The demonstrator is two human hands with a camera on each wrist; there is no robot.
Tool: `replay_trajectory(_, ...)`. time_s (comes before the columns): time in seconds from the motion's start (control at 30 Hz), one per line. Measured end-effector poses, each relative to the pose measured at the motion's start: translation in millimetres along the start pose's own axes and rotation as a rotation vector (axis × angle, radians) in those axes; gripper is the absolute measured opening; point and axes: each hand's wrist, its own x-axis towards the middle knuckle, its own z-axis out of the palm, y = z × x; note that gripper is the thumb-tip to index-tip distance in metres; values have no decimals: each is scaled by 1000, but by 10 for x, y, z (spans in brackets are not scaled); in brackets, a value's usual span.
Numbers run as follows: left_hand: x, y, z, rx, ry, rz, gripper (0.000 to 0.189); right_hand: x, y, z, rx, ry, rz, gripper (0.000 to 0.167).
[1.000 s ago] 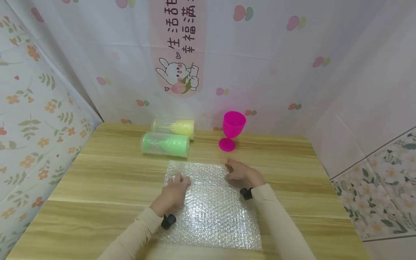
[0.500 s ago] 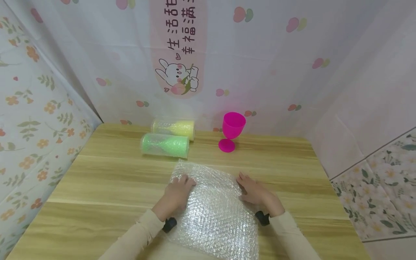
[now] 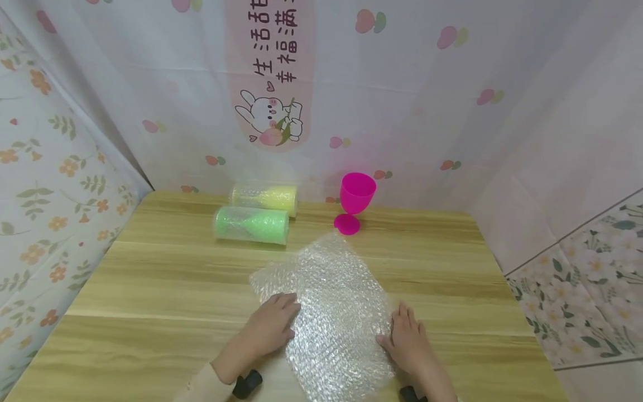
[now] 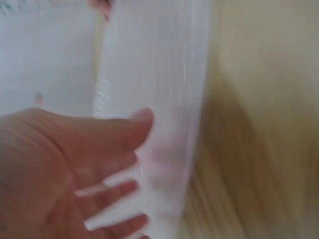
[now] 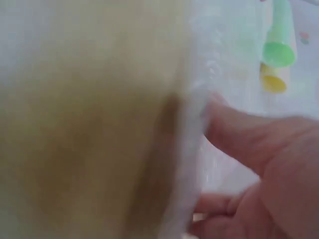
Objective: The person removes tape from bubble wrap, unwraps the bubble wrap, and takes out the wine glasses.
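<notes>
A clear sheet of bubble wrap (image 3: 331, 290) lies turned at an angle on the wooden table, one corner pointing to the back. At its left side, my left hand (image 3: 271, 326) has its fingers extended over the edge; in the left wrist view that hand (image 4: 45, 169) appears with thumb and fingers apart beside the blurred sheet (image 4: 154, 64). My right hand (image 3: 409, 340) holds the sheet's right edge. The right wrist view puts its thumb (image 5: 239, 127) against the wrap's edge (image 5: 192, 134), the fingers lower down and partly hidden.
Beyond the sheet stands a bright pink goblet (image 3: 358, 192), close to the sheet's far corner. A green wrapped cup (image 3: 253, 224) and a yellow wrapped cup (image 3: 268, 197) lie on their sides at the back left. A printed curtain (image 3: 402, 111) hangs behind the table (image 3: 150, 290).
The bubble wrap has turned clockwise on the table. My right hand has moved right and toward me with its edge; my left hand has come slightly nearer. Goblet and wrapped cups stay put.
</notes>
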Motion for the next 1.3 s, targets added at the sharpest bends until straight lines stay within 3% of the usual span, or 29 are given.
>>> replay_trajectory(0.23,-227,358,92,49,-93,-81,67,-165,-84,110,-68,93,75,70)
replay_trajectory(0.43,-227,407,216,127,-44,-80,77,-263,-146,104,-69,89,86,63)
replay_trajectory(0.57,-186,357,224,127,-44,-68,78,-310,-168,92,-35,55,130,65)
replay_trajectory(0.67,-147,330,202,98,-87,-62,80,-346,-183,92,-12,34,181,70)
replay_trajectory(0.83,-65,313,151,92,-143,-34,82,-393,-222,118,18,82,193,84)
replay_trajectory(0.93,0,321,157,97,-135,-4,81,-420,-260,137,18,119,124,76)
replay_trajectory(1.07,107,379,204,112,-110,27,80,-454,-356,151,47,71,49,59)
replay_trajectory(1.3,342,541,300,126,-137,34,78,-495,-513,252,54,-58,79,56)
